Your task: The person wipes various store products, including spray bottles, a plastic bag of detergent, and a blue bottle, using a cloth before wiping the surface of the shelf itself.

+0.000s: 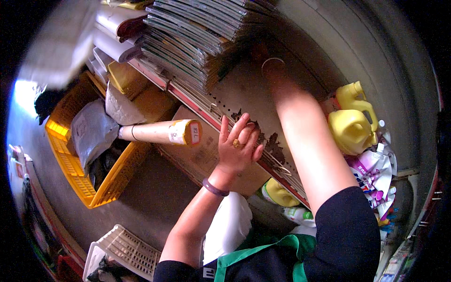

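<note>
My left hand, with a ring on one finger and a dark bangle at the wrist, is over the front edge of a metal shelf, its fingers spread and nothing in them. My right arm reaches across the shelf to the back, beside a stack of plastic-wrapped flat packs. In deep shadow there, my right hand shows only dimly past a thin bracelet, and what it touches is hidden. Dark worn patches mark the shelf board between the arms.
Yellow jugs and detergent pouches stand at the right. At the left are a yellow plastic crate with grey bags, a cardboard tube and white rolls. Below lie a cardboard box and a white basket.
</note>
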{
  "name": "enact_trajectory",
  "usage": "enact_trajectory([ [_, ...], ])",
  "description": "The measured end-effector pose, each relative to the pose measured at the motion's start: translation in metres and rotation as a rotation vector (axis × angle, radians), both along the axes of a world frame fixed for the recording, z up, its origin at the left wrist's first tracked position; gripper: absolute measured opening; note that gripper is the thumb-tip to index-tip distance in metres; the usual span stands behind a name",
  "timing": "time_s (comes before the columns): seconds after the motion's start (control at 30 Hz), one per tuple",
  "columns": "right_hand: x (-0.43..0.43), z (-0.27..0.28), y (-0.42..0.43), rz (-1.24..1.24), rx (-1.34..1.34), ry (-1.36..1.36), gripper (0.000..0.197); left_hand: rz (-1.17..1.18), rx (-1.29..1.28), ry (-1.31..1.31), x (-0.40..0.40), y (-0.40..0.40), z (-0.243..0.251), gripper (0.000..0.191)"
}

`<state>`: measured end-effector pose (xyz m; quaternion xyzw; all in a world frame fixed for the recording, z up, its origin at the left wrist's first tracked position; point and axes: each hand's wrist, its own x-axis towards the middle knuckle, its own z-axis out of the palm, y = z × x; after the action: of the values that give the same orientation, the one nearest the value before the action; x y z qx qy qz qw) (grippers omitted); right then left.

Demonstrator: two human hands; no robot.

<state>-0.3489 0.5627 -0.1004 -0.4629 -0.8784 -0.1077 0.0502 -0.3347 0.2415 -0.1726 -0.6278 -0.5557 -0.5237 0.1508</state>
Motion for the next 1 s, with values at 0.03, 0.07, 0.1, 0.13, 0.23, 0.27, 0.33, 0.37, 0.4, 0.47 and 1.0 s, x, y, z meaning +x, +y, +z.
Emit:
enact_trajectory([
  [0.03, 0.0, 0.002, 0.004, 0.003, 0.005, 0.001, 0.041, -0.007, 0.007, -0.024, 0.002, -0.001, 0.001, 0.031],
  [0.07, 0.002, 0.005, 0.006, 0.003, 0.019, 0.004, 0.042, -0.042, -0.012, -0.051, 0.003, -0.002, 0.004, 0.031],
  [0.1, 0.003, 0.005, 0.004, 0.004, 0.031, 0.003, 0.042, -0.046, -0.016, -0.055, 0.002, -0.001, 0.002, 0.031],
  [0.13, -0.002, 0.008, 0.003, 0.014, 0.046, 0.004, 0.042, -0.028, 0.011, -0.035, 0.0, 0.001, 0.001, 0.031],
  [0.23, 0.008, 0.009, -0.007, 0.007, 0.056, -0.013, 0.043, -0.007, 0.025, -0.006, -0.004, -0.002, 0.002, 0.028],
  [0.27, 0.015, 0.01, -0.013, -0.002, 0.06, -0.026, 0.043, 0.0, 0.01, 0.012, -0.005, -0.002, 0.002, 0.028],
  [0.33, 0.036, 0.011, -0.026, -0.047, 0.047, -0.071, 0.044, 0.016, 0.015, 0.025, -0.009, -0.003, 0.003, 0.025],
  [0.37, 0.05, 0.012, -0.032, -0.09, 0.034, -0.111, 0.044, 0.014, 0.012, 0.025, -0.011, -0.005, 0.005, 0.025],
  [0.4, 0.071, 0.013, -0.039, -0.15, 0.013, -0.161, 0.044, 0.019, -0.021, 0.046, -0.011, -0.007, 0.007, 0.023],
  [0.47, 0.115, 0.015, -0.052, -0.297, -0.045, -0.285, 0.045, 0.032, -0.061, 0.085, -0.01, -0.009, 0.014, 0.022],
  [1.0, -0.011, 0.004, -0.015, -0.047, 0.098, -0.008, 0.045, 0.01, 0.021, 0.036, -0.007, -0.002, -0.001, 0.021],
])
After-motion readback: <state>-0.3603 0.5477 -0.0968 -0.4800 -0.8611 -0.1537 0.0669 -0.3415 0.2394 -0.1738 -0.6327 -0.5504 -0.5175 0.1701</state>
